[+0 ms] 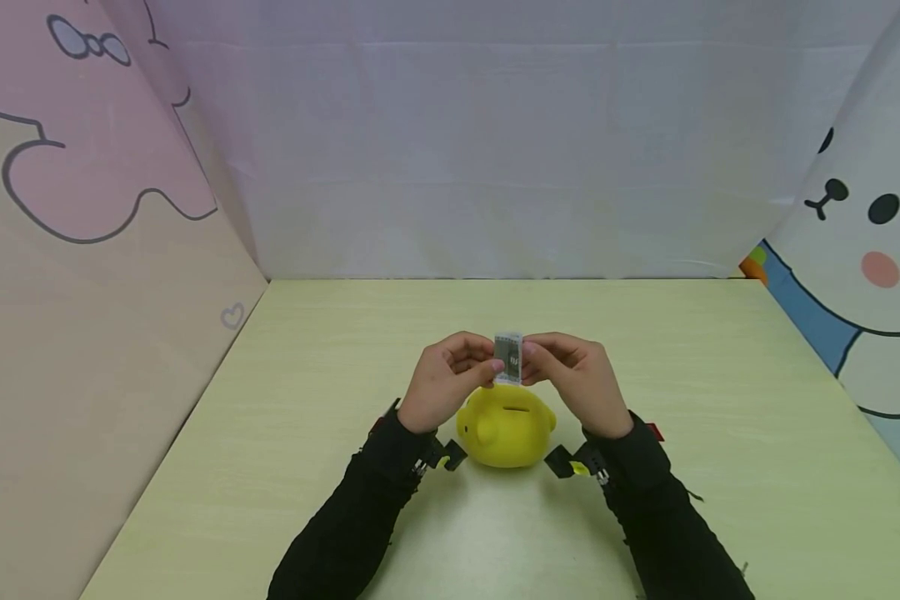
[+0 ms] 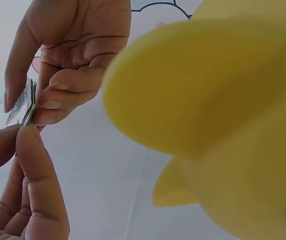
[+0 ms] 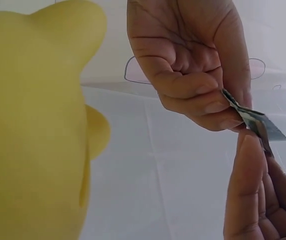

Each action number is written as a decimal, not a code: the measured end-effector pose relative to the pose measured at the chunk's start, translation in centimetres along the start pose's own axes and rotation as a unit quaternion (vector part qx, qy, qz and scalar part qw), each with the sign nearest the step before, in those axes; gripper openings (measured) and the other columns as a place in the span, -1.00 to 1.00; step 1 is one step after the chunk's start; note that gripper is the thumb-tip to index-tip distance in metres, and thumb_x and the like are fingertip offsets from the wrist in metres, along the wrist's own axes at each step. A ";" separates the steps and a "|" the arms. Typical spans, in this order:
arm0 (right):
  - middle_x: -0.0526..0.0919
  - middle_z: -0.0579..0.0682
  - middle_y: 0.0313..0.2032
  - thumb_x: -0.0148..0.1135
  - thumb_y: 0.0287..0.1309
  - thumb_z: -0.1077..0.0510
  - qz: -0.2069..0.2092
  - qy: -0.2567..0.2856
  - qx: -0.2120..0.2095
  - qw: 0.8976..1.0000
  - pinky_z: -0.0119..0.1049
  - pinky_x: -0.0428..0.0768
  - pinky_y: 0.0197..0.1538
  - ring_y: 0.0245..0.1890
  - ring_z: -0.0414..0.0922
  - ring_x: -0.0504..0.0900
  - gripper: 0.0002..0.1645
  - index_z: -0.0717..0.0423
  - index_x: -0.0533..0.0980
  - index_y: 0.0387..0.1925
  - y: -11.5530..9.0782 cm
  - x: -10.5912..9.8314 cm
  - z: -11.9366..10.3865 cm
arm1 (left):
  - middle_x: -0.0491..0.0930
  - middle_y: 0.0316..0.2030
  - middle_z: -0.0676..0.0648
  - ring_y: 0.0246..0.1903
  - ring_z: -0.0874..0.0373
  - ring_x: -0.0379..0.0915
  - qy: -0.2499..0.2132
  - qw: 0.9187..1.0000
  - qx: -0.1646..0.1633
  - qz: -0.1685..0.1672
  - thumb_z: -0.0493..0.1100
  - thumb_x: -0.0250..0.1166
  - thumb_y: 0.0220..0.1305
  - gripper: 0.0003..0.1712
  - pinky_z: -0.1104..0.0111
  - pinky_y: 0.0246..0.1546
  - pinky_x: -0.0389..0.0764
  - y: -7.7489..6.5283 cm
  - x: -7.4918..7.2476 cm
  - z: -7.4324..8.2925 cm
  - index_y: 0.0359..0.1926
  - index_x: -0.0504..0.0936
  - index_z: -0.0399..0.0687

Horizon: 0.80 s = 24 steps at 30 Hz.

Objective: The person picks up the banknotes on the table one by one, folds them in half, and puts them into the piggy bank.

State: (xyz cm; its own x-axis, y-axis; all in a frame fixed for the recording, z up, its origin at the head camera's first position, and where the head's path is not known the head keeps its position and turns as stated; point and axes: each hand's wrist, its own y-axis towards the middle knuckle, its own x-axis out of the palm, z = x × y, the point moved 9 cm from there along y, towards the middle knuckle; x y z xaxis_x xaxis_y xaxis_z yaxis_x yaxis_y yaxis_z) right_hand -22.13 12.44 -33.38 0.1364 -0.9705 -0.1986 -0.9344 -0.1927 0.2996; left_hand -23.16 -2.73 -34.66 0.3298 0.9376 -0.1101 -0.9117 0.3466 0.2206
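Both hands hold a small folded banknote (image 1: 508,357) above a yellow piggy bank (image 1: 504,442) that stands on the table. My left hand (image 1: 450,375) pinches the note's left side between thumb and fingers. At its right edge, my right hand (image 1: 576,377) has its curled fingers around the note. Seen in the right wrist view, the right thumb lies a little off the note's surface. The folded layers of the banknote (image 2: 28,102) show edge-on in the left wrist view. A dark coin slot (image 1: 516,409) runs along the piggy bank's top, below the note.
The pale yellow-green table (image 1: 720,433) stretches out on both sides. A whitish curtain (image 1: 495,150) hangs along its back edge. Printed cartoon panels stand at the left (image 1: 105,333) and right (image 1: 870,275). Dark wrist straps with small cameras sit beside the piggy bank.
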 end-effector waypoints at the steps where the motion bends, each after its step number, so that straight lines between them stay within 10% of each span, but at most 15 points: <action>1: 0.72 -0.13 -0.36 0.17 0.36 0.18 0.000 -0.003 -0.001 1.000 -0.33 0.72 -0.22 -0.41 -0.20 0.68 -0.69 0.37 0.61 -0.04 0.0 0.0 0.0 | 0.61 -0.26 -0.29 -0.46 0.26 0.53 0.000 1.000 0.001 0.000 -0.39 0.26 0.30 -0.80 0.11 -0.24 0.68 0.0 0.0 0.0 -0.07 0.57 -0.36; 10: 0.72 0.26 -0.21 0.23 0.30 0.23 -0.006 -0.011 -0.003 1.000 -0.32 0.72 -0.19 -0.39 -0.23 0.69 -0.71 0.35 0.60 -0.03 -0.2 0.2 -0.1 | 0.61 -0.28 -0.28 -0.46 0.24 0.52 -0.003 1.000 0.001 0.001 -0.38 0.25 0.30 -0.81 0.12 -0.24 0.67 -0.1 0.0 0.2 -0.07 0.57 -0.36; 24: 0.74 0.04 -0.31 0.22 0.31 0.24 0.000 -0.018 -0.002 1.000 -0.33 0.72 -0.23 -0.44 -0.23 0.68 -0.73 0.38 0.62 -0.08 -0.1 0.2 0.1 | 0.61 -0.26 -0.31 -0.44 0.22 0.52 0.004 1.000 -0.002 0.006 -0.37 0.26 0.30 -0.80 0.18 -0.24 0.68 -0.2 0.0 0.2 -0.06 0.58 -0.34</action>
State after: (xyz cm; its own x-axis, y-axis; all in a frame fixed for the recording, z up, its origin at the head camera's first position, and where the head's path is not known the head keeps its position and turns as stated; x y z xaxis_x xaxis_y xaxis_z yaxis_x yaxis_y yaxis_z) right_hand -22.04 12.31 -33.55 0.1255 -0.9647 -0.2317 -0.9330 -0.1942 0.3031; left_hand -22.90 -2.82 -34.53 0.3165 0.9416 -0.1147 -0.9166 0.3347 0.2185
